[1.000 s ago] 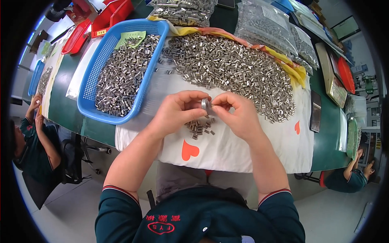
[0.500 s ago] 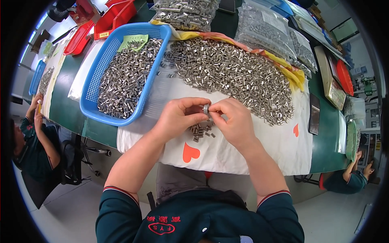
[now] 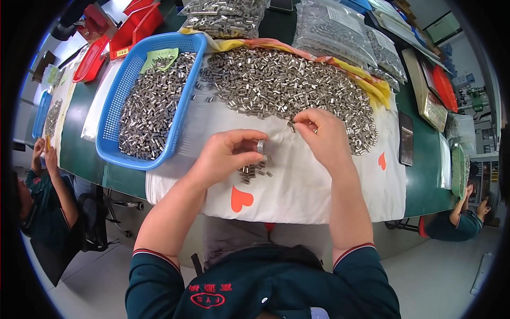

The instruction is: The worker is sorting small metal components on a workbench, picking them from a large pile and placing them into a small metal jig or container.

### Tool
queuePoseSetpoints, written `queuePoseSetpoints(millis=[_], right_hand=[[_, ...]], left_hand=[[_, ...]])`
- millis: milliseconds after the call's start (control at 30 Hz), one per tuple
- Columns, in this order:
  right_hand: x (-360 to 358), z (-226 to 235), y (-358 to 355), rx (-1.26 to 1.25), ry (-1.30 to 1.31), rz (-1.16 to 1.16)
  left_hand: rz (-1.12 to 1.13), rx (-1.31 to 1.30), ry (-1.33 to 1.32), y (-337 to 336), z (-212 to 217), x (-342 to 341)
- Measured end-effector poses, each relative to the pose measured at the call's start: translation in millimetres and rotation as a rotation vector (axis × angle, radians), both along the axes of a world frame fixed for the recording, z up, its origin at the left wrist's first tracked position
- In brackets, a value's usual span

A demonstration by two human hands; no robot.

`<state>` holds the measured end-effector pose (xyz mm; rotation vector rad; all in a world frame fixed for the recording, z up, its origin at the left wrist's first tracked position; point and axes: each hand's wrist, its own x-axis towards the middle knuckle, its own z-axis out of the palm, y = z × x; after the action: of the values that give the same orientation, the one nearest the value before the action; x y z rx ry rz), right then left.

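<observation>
The person wore a short-sleeved, dark green shirt (image 3: 239, 276). A band of red and white striping edged the cuff of the left sleeve (image 3: 151, 279) and of the right sleeve (image 3: 361, 279). On the left of the chest, a red embroidered emblem (image 3: 207, 300) showed lettering inside an oval outline, with a row of red stitched characters (image 3: 211, 287) above it, upside down in this view. A small, round, pale button (image 3: 264, 300) sat near the middle. Below the shirt were grey trousers (image 3: 226, 242). Both forearms (image 3: 172, 223) were bare.
</observation>
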<state>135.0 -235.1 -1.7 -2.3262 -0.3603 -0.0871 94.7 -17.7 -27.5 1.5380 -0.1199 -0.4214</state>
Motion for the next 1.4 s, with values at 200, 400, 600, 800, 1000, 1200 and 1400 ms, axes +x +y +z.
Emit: queuePoseSetpoints(millis=[200, 400, 600, 800, 1000, 1200, 1400], right_hand=[[-5, -8, 8, -0.295, -0.024, 0.015], [-8, -14, 12, -0.327, -0.037, 0.003], [-11, -13, 19, -0.260, -0.031, 0.058], [-20, 2, 30, 0.244, 0.297, 0.155], [-25, -2, 36, 0.280, 0.136, 0.200], [-28, -7, 39, 0.055, -0.212, 0.217], [-22, -5, 32, 0.264, 0.158, 0.234]], left_hand=[[-0.007, 0.013, -0.037, 3, -2, 0], [-0.029, 0.020, -0.025, 3, -2, 1], [-0.020, -0.042, 0.019, 5, -2, 1], [0.031, -0.115, 0.043, 4, -3, 2], [0.049, -0.111, 0.010, 6, -9, 2], [0.063, 0.012, -0.045, 3, -5, 2], [0.046, -0.014, -0.038, 3, -3, 0]])
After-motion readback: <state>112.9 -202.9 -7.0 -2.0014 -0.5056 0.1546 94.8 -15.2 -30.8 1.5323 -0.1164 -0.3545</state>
